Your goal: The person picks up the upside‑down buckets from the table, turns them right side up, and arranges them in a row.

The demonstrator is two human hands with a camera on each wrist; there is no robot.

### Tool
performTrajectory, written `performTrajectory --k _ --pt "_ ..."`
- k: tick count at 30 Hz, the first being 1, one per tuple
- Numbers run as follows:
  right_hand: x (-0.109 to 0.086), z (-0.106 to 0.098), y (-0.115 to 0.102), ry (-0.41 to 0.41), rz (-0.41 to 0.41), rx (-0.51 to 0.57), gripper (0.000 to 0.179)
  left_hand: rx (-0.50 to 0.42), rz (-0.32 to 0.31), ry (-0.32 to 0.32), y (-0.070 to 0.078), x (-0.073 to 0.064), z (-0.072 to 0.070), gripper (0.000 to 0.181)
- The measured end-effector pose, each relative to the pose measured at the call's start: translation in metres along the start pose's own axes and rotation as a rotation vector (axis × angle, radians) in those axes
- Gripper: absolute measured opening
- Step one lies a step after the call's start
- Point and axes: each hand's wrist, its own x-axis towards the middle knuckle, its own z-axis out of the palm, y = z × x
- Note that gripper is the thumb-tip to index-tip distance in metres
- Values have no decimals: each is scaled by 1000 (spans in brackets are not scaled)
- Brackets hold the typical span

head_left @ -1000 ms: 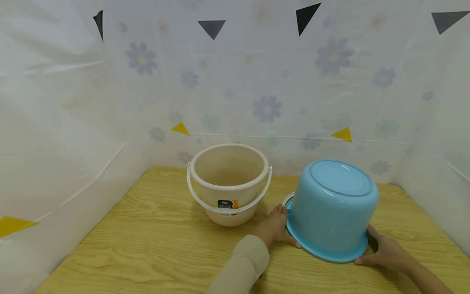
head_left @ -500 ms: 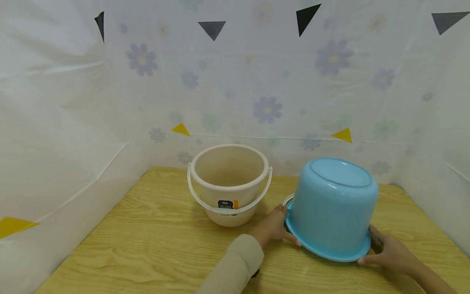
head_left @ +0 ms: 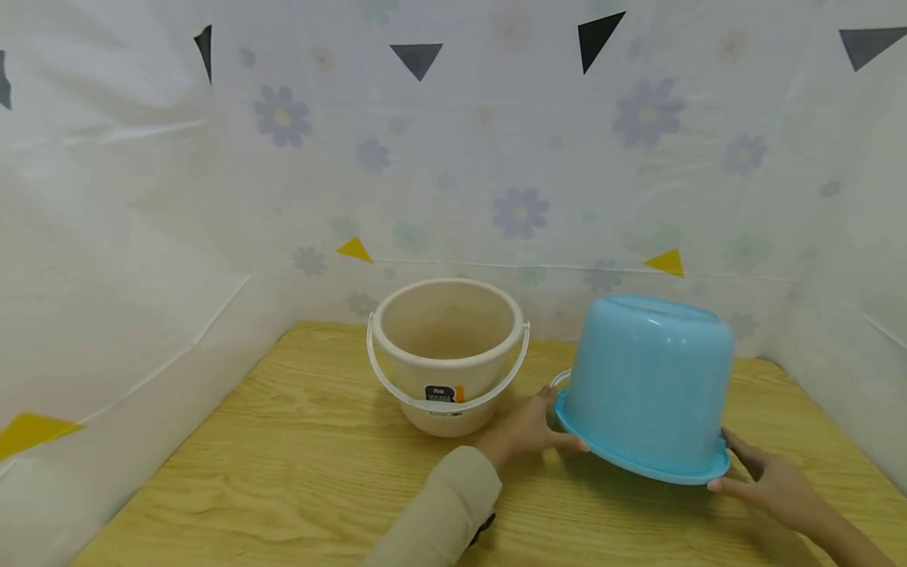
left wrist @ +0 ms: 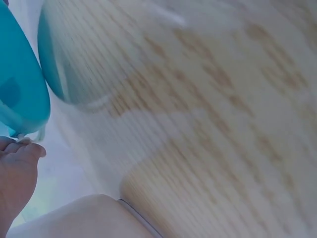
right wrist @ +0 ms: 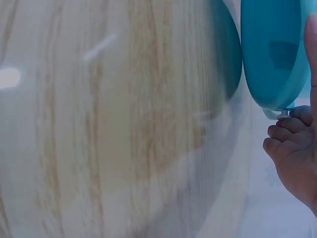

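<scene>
A light-blue bucket (head_left: 652,386) is upside down on the right side of the table, tilted so that its near rim is raised. Part of its white handle (head_left: 560,379) shows behind its left side. My left hand (head_left: 523,431) grips the rim at the left, thumb in front and fingers toward the handle. On the opposite side my right hand (head_left: 772,482) holds the rim between thumb and fingers. Both wrist views show the bucket's open inside and curled fingers at its handle joints. A beige bucket (head_left: 418,382) stands upright to the left of my left hand.
The beige bucket's white handle (head_left: 442,406) hangs down across its front. Under everything is a wood-grain table (head_left: 283,472). White flowered sheeting (head_left: 453,142) with black and yellow triangles closes off the back and sides.
The blue bucket has tipped backward, its near rim rising from the table and its round base turning away from view. Both hands have kept hold of the rim. The beige bucket stays in place.
</scene>
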Motion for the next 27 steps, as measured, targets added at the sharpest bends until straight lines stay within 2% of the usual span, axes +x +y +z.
performTrajectory --k 8,11,19,23,27 --pt "-4 -8 -5 89 24 -20 79 -32 16 6 4 -4 -5 96" --pt "-6 -10 -8 115 37 -11 77 -76 25 19 8 -5 -6 92" --pt "-8 -15 -11 155 76 -4 73 -211 55 109 15 -2 -2 88" --pt "-8 -15 -14 173 109 10 76 -257 50 139 18 -3 -1 89" --pt "-8 -12 -18 313 128 60 73 -310 57 184 21 -3 1 86"
